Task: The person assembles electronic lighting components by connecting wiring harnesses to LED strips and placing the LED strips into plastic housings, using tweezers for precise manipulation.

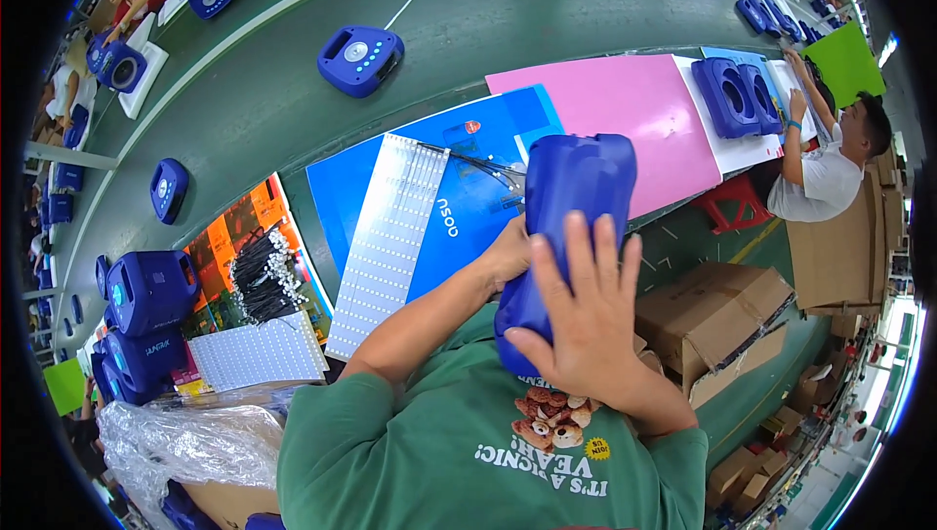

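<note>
A dark blue plastic speaker housing (586,179) is tilted up in front of my chest, above the near edge of the table. My left hand (506,253) grips its left side; the fingertips are partly hidden behind the housing. Flat against the near face lies my right hand (589,320), fingers spread and stretched out. Just left of the housing, a white panel of LED strips (386,247) rests on a blue sheet (464,262). Thin black wires with small white connectors (483,164) lie beside the panel's far end.
On the left are a bundle of black wires (264,276), a second LED panel (259,352) and stacked blue speakers (151,293). A blue speaker (361,57) stands on the green surface ahead. Cardboard boxes (717,310) and a co-worker (830,164) are at right.
</note>
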A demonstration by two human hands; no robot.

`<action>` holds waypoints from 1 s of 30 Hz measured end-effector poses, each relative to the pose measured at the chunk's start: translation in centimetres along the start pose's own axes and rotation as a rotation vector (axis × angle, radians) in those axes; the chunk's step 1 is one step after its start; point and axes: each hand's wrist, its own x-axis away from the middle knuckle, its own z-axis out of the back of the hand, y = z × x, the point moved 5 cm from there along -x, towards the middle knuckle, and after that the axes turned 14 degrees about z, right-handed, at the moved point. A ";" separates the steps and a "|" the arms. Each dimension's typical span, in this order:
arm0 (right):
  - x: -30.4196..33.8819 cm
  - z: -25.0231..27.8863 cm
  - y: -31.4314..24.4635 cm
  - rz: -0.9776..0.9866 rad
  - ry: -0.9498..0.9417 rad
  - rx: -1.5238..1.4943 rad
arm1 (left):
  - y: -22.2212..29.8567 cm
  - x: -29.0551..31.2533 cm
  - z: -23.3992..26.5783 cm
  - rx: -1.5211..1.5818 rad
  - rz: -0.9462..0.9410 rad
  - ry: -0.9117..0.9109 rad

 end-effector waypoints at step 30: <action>-5.8 5.5 15.9 -0.266 0.259 0.867 | 0.1 1.8 0.5 -0.474 -0.084 0.056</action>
